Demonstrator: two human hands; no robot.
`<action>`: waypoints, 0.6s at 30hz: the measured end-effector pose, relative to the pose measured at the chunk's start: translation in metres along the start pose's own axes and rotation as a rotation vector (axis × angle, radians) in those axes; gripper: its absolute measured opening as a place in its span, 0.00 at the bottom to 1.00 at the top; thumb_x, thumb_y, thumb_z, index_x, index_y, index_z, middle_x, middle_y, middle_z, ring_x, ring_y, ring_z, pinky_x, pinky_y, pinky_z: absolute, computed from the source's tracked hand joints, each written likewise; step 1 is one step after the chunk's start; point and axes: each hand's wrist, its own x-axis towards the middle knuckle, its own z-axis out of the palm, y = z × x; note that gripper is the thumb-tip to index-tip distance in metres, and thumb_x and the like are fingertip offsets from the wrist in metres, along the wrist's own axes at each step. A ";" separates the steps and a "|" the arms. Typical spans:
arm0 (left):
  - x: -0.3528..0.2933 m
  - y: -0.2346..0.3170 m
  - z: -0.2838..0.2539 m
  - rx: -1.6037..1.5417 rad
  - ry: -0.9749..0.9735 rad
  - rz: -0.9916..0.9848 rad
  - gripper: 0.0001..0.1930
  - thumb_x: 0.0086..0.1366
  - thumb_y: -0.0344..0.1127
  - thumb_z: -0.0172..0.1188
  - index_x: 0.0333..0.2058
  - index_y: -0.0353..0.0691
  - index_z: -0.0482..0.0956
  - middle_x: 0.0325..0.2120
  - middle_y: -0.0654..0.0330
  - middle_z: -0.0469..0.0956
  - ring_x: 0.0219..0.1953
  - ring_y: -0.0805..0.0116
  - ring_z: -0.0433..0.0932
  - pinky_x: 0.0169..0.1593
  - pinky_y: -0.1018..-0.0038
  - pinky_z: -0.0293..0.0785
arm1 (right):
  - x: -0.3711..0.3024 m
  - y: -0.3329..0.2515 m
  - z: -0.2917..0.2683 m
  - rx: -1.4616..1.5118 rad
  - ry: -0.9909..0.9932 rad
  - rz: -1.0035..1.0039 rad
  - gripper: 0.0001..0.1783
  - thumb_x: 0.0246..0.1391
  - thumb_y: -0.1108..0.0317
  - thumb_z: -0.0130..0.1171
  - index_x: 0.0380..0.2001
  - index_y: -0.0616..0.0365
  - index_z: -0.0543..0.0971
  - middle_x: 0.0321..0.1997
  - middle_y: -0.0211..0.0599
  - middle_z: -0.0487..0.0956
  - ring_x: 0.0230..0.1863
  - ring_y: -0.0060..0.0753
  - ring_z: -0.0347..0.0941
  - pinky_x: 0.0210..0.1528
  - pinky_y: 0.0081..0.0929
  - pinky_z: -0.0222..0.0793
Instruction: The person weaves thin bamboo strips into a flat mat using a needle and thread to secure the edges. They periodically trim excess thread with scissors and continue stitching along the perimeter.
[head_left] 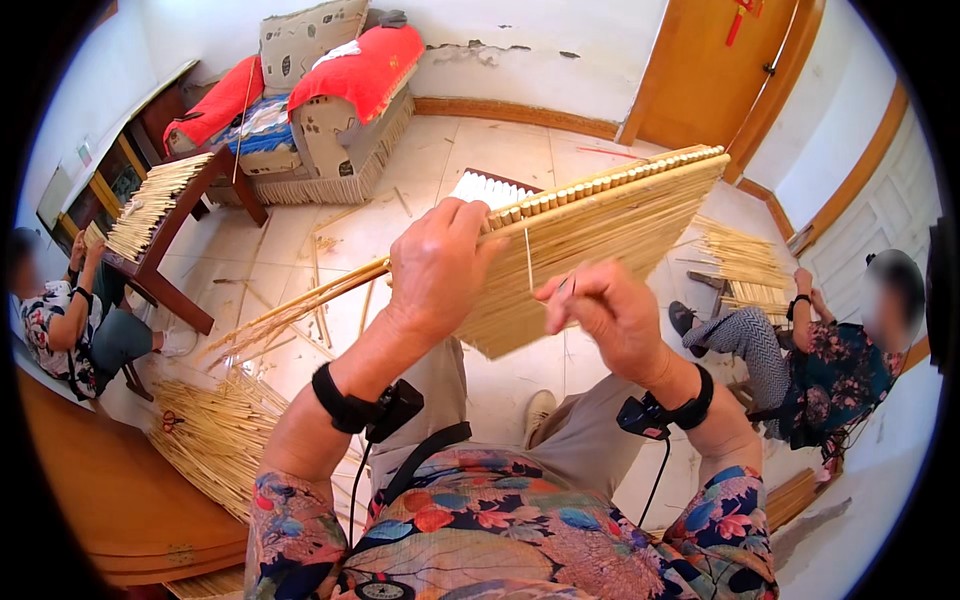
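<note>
A panel of straw-coloured stalks (600, 255), laid side by side and bound together, hangs tilted before me above my knees. My left hand (440, 262) is closed round its near left end, where long loose stalks (300, 300) stick out to the left. A white thread (529, 258) runs down over the panel's face from its upper edge toward my right hand (605, 312). That hand's fingers are pinched together, apart from the panel, apparently on the thread. A thin dark thing shows at the fingertips, too small to name. Cut stalk ends line the panel's upper edge.
Loose stalks (220, 430) with scissors (172, 420) lie on the floor at left. One person (70, 310) sits by a stalk-covered table (165, 260); another (840, 370) sits at right beside a stalk pile (745, 260). An armchair (340, 130) stands behind, a wooden cabinet (130, 490) near left.
</note>
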 end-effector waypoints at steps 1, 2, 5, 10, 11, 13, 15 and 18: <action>-0.003 0.003 -0.003 0.034 0.054 0.058 0.17 0.51 0.32 0.69 0.40 0.35 0.77 0.35 0.51 0.78 0.35 0.52 0.78 0.39 0.63 0.73 | -0.001 0.002 0.005 0.284 0.129 0.077 0.04 0.64 0.74 0.50 0.37 0.61 0.75 0.34 0.37 0.78 0.33 0.24 0.76 0.41 0.25 0.72; -0.006 0.005 -0.007 0.068 0.108 0.116 0.18 0.50 0.31 0.69 0.40 0.35 0.77 0.35 0.51 0.78 0.36 0.52 0.78 0.39 0.62 0.73 | -0.005 0.007 0.004 0.277 0.099 0.072 0.06 0.65 0.71 0.49 0.36 0.61 0.74 0.33 0.38 0.77 0.33 0.27 0.76 0.44 0.31 0.72; -0.014 0.017 -0.012 0.126 0.192 0.185 0.20 0.48 0.29 0.70 0.41 0.34 0.77 0.37 0.51 0.77 0.37 0.52 0.77 0.39 0.62 0.72 | -0.026 0.021 -0.011 0.315 0.003 0.032 0.18 0.68 0.57 0.47 0.34 0.63 0.75 0.31 0.39 0.75 0.33 0.36 0.77 0.50 0.45 0.73; -0.043 0.009 -0.002 0.150 0.187 0.255 0.23 0.46 0.28 0.71 0.43 0.33 0.77 0.37 0.52 0.77 0.36 0.55 0.76 0.38 0.64 0.71 | -0.030 0.017 0.002 0.489 0.114 0.268 0.18 0.61 0.57 0.56 0.40 0.65 0.77 0.40 0.40 0.79 0.43 0.36 0.77 0.52 0.37 0.72; -0.051 0.011 0.002 0.169 0.188 0.272 0.23 0.46 0.28 0.71 0.43 0.33 0.76 0.37 0.52 0.77 0.35 0.55 0.76 0.38 0.64 0.71 | -0.036 0.017 0.005 0.415 0.136 0.390 0.16 0.60 0.61 0.58 0.41 0.65 0.78 0.41 0.39 0.79 0.43 0.33 0.77 0.51 0.33 0.71; -0.061 0.015 0.011 0.166 0.179 0.309 0.24 0.45 0.29 0.72 0.44 0.33 0.76 0.37 0.53 0.76 0.35 0.57 0.76 0.37 0.65 0.71 | -0.049 0.016 0.011 0.011 0.096 0.496 0.16 0.55 0.68 0.64 0.45 0.63 0.79 0.45 0.37 0.80 0.44 0.26 0.77 0.50 0.23 0.71; -0.069 0.015 0.014 0.124 0.124 0.324 0.24 0.45 0.29 0.71 0.44 0.33 0.76 0.37 0.53 0.76 0.35 0.57 0.76 0.38 0.65 0.71 | -0.059 0.017 0.025 0.143 0.179 0.570 0.15 0.55 0.68 0.63 0.45 0.62 0.79 0.45 0.36 0.80 0.44 0.25 0.76 0.49 0.22 0.70; -0.075 0.010 0.015 0.132 0.053 0.372 0.21 0.51 0.31 0.66 0.43 0.30 0.75 0.37 0.51 0.75 0.36 0.58 0.76 0.40 0.65 0.71 | -0.067 0.022 0.039 0.264 0.228 0.632 0.16 0.56 0.68 0.63 0.47 0.62 0.78 0.45 0.34 0.80 0.43 0.24 0.75 0.47 0.23 0.71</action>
